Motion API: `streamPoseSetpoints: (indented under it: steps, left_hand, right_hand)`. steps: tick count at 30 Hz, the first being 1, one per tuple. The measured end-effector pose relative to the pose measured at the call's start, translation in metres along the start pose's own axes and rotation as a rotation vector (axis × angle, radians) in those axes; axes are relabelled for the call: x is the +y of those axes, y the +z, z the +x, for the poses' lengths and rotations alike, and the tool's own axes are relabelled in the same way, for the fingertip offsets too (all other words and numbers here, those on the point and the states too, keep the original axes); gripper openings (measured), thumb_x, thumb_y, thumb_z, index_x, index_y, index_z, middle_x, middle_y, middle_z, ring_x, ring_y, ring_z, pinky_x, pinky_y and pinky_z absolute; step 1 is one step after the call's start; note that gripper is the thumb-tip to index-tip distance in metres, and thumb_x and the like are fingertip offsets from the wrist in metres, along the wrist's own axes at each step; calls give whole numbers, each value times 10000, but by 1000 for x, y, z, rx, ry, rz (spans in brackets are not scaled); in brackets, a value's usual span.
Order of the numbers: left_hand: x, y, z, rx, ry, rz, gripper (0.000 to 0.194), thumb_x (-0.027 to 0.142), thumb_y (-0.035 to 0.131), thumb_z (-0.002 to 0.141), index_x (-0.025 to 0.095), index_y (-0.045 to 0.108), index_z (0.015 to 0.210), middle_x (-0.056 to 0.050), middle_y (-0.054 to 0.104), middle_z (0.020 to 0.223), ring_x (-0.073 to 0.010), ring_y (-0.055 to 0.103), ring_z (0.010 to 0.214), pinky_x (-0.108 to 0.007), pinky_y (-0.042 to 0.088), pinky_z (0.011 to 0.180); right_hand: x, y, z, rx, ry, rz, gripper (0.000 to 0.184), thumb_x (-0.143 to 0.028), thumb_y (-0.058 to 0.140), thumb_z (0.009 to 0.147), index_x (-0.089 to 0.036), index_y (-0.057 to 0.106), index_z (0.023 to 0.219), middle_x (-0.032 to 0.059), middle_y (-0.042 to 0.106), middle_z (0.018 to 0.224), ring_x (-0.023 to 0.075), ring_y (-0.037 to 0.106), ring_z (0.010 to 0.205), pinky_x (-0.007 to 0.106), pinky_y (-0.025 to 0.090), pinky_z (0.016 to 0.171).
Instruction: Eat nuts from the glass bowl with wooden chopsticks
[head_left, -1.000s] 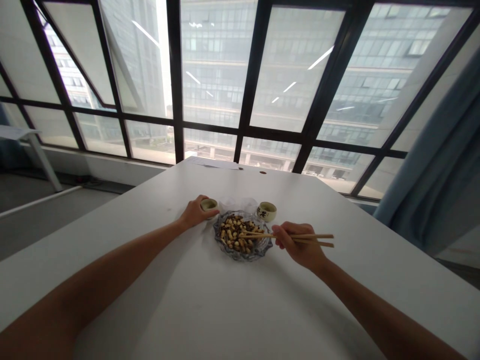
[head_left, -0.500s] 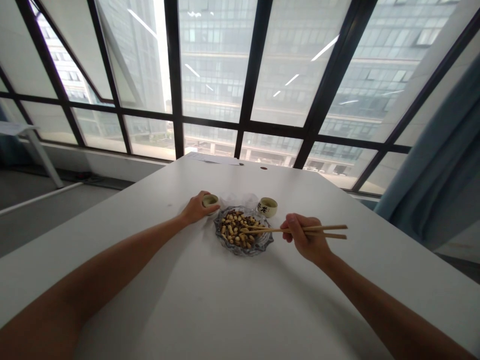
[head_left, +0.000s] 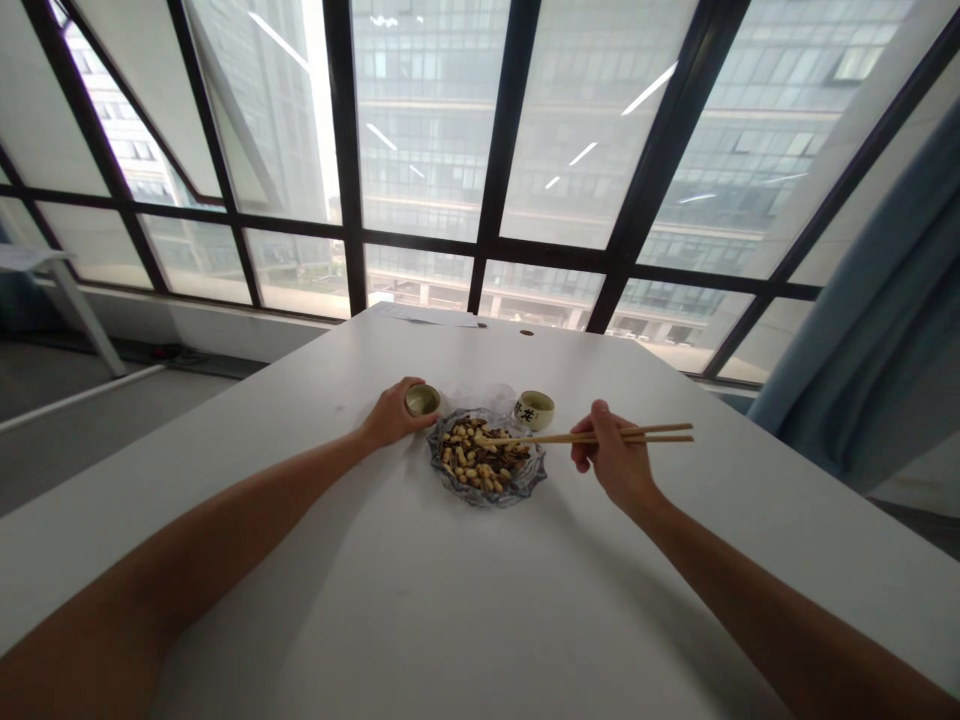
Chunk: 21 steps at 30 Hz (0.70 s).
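My left hand (head_left: 395,413) is wrapped round a small green cup (head_left: 423,400), tilted a little toward me at the left rim of the bowl. In my right hand (head_left: 616,455) is a pair of wooden chopsticks (head_left: 559,438) pointing left, their tips over the bowl. Whether the tips pinch a peanut is too small to tell. Peanuts (head_left: 472,468) in their shells and dark seeds (head_left: 516,455) fill the scalloped clear glass bowl (head_left: 541,478). Just behind its right rim stands a second small cup (head_left: 535,409), upright, with dark characters on its side.
The white table (head_left: 465,600) runs toward tall windows with dark frames. Clear crumpled plastic (head_left: 480,396) lies behind the bowl. Papers (head_left: 427,316) and a small dark round spot (head_left: 526,333) are at the far edge. A blue curtain (head_left: 877,320) hangs on the right.
My right hand has lifted the chopsticks slightly, their tips rising from within the peanuts toward the back of the bowl. The cup in my left hand now tips more toward me.
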<state>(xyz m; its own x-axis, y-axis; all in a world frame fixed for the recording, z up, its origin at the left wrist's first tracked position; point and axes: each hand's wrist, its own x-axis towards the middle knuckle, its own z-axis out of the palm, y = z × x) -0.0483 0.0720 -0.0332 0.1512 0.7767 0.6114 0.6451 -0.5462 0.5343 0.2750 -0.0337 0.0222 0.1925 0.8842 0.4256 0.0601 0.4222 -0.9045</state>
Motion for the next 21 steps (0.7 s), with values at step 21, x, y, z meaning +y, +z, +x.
streamPoseSetpoints:
  steps: [21]
  left_hand:
    - [-2, -1, 1, 73, 163, 146, 662, 409, 824, 684, 199, 547, 1247, -128, 609, 1304, -304, 537, 1248, -457, 416, 1097]
  right_hand:
    - [46, 3, -24, 109, -124, 43, 585, -741, 526, 869, -192, 623, 693, 14, 597, 499, 145, 547, 417, 277, 447, 426]
